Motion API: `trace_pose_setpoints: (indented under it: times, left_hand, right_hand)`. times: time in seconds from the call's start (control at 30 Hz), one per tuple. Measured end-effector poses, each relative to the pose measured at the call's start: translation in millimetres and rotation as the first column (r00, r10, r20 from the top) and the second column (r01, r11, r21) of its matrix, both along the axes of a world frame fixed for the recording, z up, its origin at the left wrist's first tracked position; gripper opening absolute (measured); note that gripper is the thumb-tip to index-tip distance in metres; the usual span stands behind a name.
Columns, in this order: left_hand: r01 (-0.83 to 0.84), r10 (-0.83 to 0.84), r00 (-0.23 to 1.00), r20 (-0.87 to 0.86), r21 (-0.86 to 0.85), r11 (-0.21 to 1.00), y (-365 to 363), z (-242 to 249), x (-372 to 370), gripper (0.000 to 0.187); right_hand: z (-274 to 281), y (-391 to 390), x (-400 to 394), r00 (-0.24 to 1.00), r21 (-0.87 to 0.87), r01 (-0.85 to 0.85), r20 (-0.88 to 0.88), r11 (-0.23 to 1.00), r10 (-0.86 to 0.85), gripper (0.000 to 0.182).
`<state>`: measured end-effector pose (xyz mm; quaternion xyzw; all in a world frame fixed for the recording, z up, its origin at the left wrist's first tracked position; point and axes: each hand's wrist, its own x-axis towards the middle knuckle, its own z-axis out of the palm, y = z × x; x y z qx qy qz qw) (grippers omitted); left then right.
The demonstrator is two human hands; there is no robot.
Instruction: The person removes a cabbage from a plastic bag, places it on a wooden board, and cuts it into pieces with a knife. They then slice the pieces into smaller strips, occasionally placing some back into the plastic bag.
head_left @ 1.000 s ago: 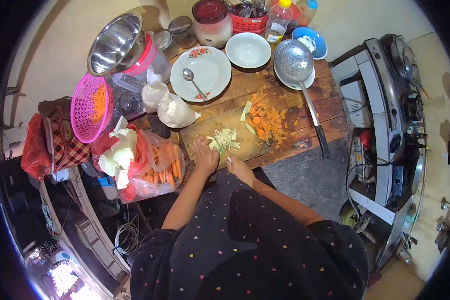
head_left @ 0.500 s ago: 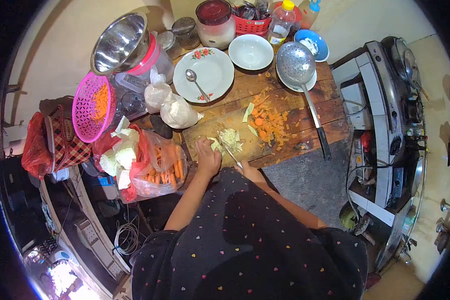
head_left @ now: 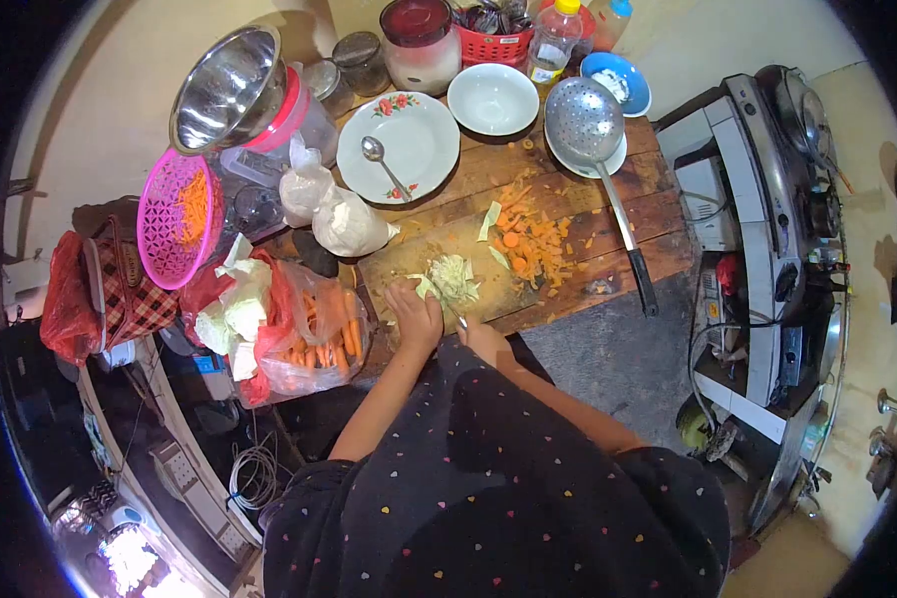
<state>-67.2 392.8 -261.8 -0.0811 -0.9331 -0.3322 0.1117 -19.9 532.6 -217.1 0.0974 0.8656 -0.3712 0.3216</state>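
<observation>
My left hand (head_left: 416, 314) rests on the cutting board (head_left: 399, 262), its fingers closed over a pale green piece of cabbage (head_left: 425, 286). My right hand (head_left: 485, 344), at the board's near edge, is wrapped round the handle of a knife (head_left: 459, 319). The knife's blade points away from me, beside the left fingers, and is partly hidden. Shredded cabbage (head_left: 453, 277) lies in a small heap just beyond the blade. To the right of the heap are orange carrot pieces and peelings (head_left: 533, 244), with a strip of cabbage leaf (head_left: 489, 221) at their edge.
A floral plate (head_left: 424, 149) with a spoon (head_left: 373, 149), a white bowl (head_left: 493, 100) and a skimmer (head_left: 585, 120) stand beyond the board. At left are a bag of carrots (head_left: 321, 344), cabbage leaves (head_left: 234, 309) and a pink basket (head_left: 154, 214) of shredded carrot. A stove (head_left: 762, 130) is at right.
The knife and right hand have drawn slightly back toward me and left, and less of the blade shows. My left hand stays on the cabbage. The whole view has shifted a little.
</observation>
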Motion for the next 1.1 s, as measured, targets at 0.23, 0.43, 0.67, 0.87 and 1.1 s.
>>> trace_pose_setpoints:
  times: [0.23,0.43,0.67,0.87,1.1]
  left_hand:
    - [0.012,-0.012,1.000,-0.007,-0.013,1.000,-2.6,-0.1,0.1,0.033]
    - [0.016,-0.016,1.000,-0.006,0.007,1.000,-0.4,9.3,-1.7,0.034]
    - [0.020,-0.020,1.000,-0.012,0.004,1.000,-2.2,5.6,-2.2,0.034]
    - [0.034,-0.034,0.999,-0.030,0.010,0.999,-3.0,5.9,-3.3,0.032]
    - [0.030,-0.030,1.000,0.000,0.010,1.000,-3.5,4.7,-2.3,0.032]
  right_hand:
    - [-11.9,14.0,6.8,1.000,0.059,-0.024,-0.014,0.998,0.025,0.034]
    - [3.8,15.1,10.6,0.999,-0.033,0.026,0.043,0.999,-0.024,0.040]
    - [21.1,10.8,7.3,0.994,-0.059,0.003,0.111,0.998,0.003,0.043]
    - [18.9,7.8,12.4,0.998,-0.031,-0.020,0.064,0.999,0.022,0.044]
    - [16.0,2.4,9.2,0.999,0.041,-0.035,0.042,0.999,0.033,0.041]
